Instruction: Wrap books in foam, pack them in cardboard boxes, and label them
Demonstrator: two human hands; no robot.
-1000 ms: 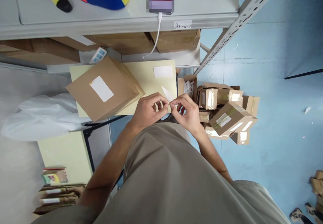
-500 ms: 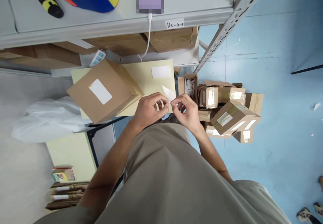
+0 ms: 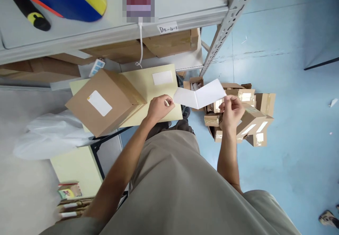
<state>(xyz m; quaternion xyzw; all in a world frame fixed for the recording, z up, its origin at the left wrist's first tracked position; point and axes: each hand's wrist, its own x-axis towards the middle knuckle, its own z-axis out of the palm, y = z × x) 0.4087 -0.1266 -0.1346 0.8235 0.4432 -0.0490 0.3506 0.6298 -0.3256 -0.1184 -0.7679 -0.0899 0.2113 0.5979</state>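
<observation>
A white label [image 3: 210,93] stretches between my hands, its two panels meeting at a V-shaped bend near the middle; whether one panel is backing paper I cannot tell. My left hand [image 3: 159,107] pinches its left end over the cream table's right side. Out past the table edge, my right hand [image 3: 232,111] grips the right panel by its lower right corner. To the left of my hands, a closed cardboard box [image 3: 106,102] with a white label on top sits turned at an angle on the cream table [image 3: 140,78]. Another white label [image 3: 162,78] lies flat near the table's back edge.
A grey metal shelf [image 3: 185,2] spans the back, bearing a pixelated device, a colourful plastic container [image 3: 79,2] and a black-yellow tool [image 3: 29,11]. Piled cardboard boxes [image 3: 254,118] lie on the blue floor at right. A white plastic bag [image 3: 50,132] is at left.
My hands have moved apart, the right one going far to the right. The label now spreads open between them, where before only a small folded piece showed. The camera view shifted slightly.
</observation>
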